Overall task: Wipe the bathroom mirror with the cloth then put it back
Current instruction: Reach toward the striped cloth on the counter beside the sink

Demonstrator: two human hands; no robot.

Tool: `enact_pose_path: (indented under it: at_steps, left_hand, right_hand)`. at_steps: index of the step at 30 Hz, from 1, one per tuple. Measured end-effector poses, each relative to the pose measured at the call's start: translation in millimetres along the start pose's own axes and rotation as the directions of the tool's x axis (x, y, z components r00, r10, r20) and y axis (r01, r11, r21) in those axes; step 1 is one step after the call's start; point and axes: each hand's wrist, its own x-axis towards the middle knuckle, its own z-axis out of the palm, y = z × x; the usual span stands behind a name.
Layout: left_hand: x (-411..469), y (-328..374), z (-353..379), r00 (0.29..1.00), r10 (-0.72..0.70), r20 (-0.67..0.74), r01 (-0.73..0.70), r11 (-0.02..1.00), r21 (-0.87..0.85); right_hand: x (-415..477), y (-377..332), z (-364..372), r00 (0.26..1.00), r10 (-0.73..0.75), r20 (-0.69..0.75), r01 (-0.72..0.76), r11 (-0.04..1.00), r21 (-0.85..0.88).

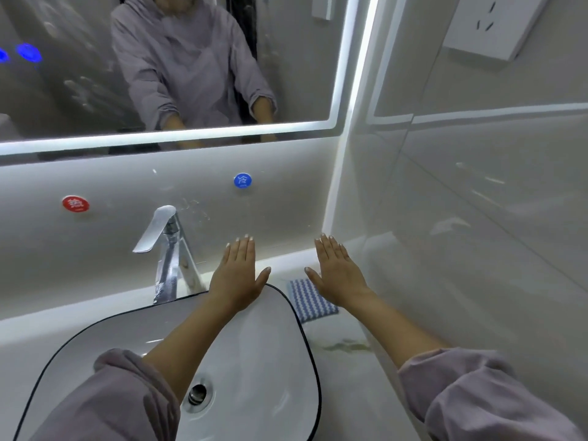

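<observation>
Marble counter [345,337] by the right wall holds the striped cloth [313,302], folded, just right of the sink [270,329]. Both my hands are flat, fingers straight, holding nothing: right hand [339,272] over the cloth's far end, left hand [237,275] over the sink's far rim. I'd grip the whole fold (the mirror [63,90] looks smeared). Inside the basin I see only its drain [198,393].

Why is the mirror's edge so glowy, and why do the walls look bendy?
Head view: a lit strip frames the mirror and blows out white; the wide-angle lens bows straight edges; the glossy right wall shows streaky glare.
</observation>
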Motion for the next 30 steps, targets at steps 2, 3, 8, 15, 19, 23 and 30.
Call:
enact_pose_path:
  at_steps: [2, 3, 8, 15, 19, 23, 30]
  left_hand:
    - [12.8, 4.9, 8.6, 0.999, 0.022, 0.027, -0.022, 1.0, -0.006]
    - [18.8, 6.6, 13.7, 0.999, 0.032, 0.042, -0.031, 0.999, -0.011]
    - [47.8, 15.7, 42.0, 0.991, 0.066, 0.12, -0.057, 0.995, -0.077]
    - [81.7, 30.1, 87.5, 0.951, 0.079, 0.299, -0.039, 0.99, -0.138]
    - [102.7, 33.3, 109.1, 0.897, 0.131, 0.422, -0.078, 0.987, -0.14]
    - [121.5, 30.1, 122.7, 0.847, 0.16, 0.507, -0.119, 0.986, -0.113]
    - [140.0, 33.3, 140.8, 0.797, 0.232, 0.558, -0.189, 0.973, -0.135]
  right_hand:
    - [2.9, 9.1, 7.5, 0.999, 0.026, 0.023, -0.027, 0.999, 0.028]
    - [4.7, 13.4, 11.7, 0.999, 0.039, 0.031, -0.04, 0.998, 0.043]
    - [12.2, 32.8, 34.7, 0.99, 0.105, 0.097, -0.118, 0.983, 0.138]
    - [17.1, 47.7, 74.0, 0.953, 0.159, 0.258, -0.23, 0.934, 0.274]
    - [19.6, 52.3, 99.7, 0.934, 0.178, 0.309, -0.277, 0.909, 0.313]
    - [23.6, 55.7, 123.1, 0.911, 0.211, 0.353, -0.329, 0.888, 0.32]
    - [25.7, 52.5, 162.2, 0.86, 0.34, 0.381, -0.432, 0.883, 0.186]
